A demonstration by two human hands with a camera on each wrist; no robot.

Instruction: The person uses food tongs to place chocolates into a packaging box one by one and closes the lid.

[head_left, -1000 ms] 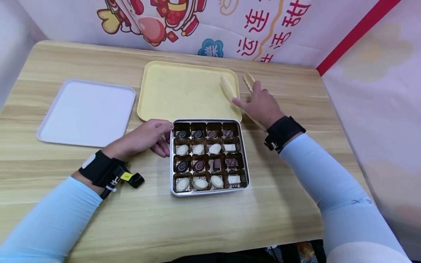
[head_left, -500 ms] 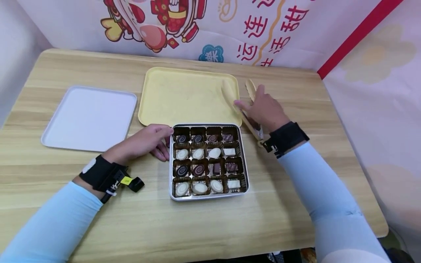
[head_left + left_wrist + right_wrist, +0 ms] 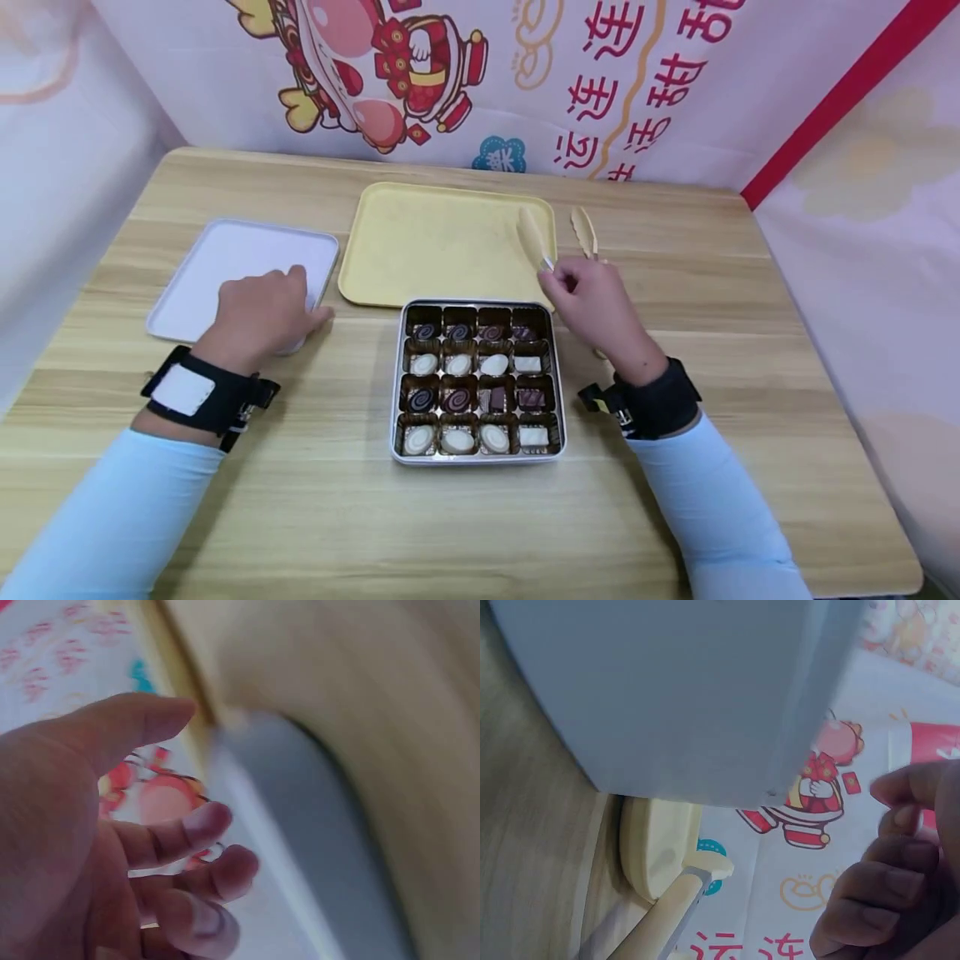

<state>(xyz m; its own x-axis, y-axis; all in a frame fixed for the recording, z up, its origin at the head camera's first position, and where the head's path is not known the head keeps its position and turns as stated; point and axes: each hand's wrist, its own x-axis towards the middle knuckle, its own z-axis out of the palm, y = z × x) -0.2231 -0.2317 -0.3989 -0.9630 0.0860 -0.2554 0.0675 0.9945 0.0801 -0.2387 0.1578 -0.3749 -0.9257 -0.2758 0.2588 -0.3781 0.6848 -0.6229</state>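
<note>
A metal tin (image 3: pixel 480 460) in the head view holds chocolates in gold-lined compartments, some dark and swirled, some white. My left hand (image 3: pixel 258 312) is over the right edge of the white tray (image 3: pixel 225 250). In the left wrist view its fingers (image 3: pixel 206 825) are loosely bent near the tray's rim, with nothing between them. Beyond the tin, my right hand (image 3: pixel 592 304) is above the tongs (image 3: pixel 532 237), which have cream tips and lie partly over the yellow tray. The right wrist view shows its fingers (image 3: pixel 877 892) loosely curled, apart from the tongs, holding nothing.
The yellow tray (image 3: pixel 442 242) lies behind the tin, right of the white tray. All of these are on a wooden table (image 3: pixel 337 500). A printed backdrop (image 3: pixel 450 92) stands along the table's far edge.
My left hand has left the tin's left side and moved left to the white tray. My right hand has drawn slightly back toward me, its fingers now more curled. The head view has shifted.
</note>
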